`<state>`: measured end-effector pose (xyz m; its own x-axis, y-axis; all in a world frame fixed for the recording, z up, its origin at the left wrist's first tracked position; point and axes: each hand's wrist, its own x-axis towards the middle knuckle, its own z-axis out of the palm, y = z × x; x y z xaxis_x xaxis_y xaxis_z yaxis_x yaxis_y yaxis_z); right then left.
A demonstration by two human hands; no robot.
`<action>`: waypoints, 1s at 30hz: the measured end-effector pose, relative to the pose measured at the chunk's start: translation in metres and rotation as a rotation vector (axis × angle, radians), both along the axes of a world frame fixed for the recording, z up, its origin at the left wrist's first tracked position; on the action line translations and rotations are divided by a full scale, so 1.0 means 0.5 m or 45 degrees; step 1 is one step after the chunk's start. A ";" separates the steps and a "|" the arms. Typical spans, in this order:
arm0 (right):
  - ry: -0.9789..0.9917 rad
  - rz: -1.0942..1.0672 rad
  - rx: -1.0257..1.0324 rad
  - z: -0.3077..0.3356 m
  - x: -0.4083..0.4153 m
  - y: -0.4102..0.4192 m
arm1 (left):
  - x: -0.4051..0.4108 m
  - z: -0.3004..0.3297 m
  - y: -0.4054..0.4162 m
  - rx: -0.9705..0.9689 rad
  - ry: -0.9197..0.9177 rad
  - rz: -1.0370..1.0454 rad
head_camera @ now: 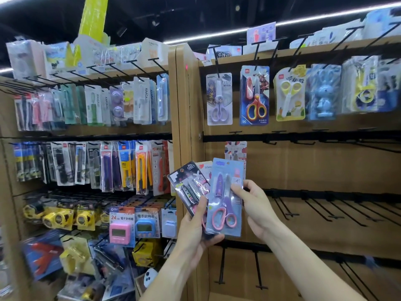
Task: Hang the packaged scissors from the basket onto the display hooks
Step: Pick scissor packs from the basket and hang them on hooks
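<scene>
My left hand (195,227) grips a fanned bunch of scissors packs from below: a black pack (185,185), a pink-and-white one (204,170) behind it, and a blue pack with purple-and-pink scissors (225,198) in front. My right hand (249,198) pinches the right edge of the blue pack. One scissors pack (236,151) hangs on the second-row hook rail (282,139) just above. Bare black hooks (321,211) line the lower rows on the right. The basket is not in view.
The top row on the right carries hung scissors packs (255,95) and a blue rabbit item (323,92). A cardboard divider (184,118) separates this bay from the left bay, crowded with utility knives (142,168), timers (120,232) and tape measures (58,218).
</scene>
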<state>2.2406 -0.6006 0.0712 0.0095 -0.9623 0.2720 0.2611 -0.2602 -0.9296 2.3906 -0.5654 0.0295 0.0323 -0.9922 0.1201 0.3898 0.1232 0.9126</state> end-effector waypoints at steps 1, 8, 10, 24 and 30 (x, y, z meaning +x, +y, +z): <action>-0.040 -0.001 0.025 0.004 -0.001 -0.007 | 0.002 0.003 -0.002 0.001 0.009 0.005; -0.053 -0.327 0.005 0.066 -0.032 -0.136 | 0.031 0.002 -0.012 0.042 0.101 0.055; 0.016 -0.353 -0.002 0.075 -0.032 -0.167 | 0.031 0.003 -0.011 0.041 0.099 0.067; 0.118 -0.494 0.137 0.085 -0.034 -0.296 | 0.013 0.033 0.001 0.015 0.029 0.038; 0.271 -0.676 0.223 0.061 -0.052 -0.309 | -0.002 0.040 0.010 0.030 0.017 0.033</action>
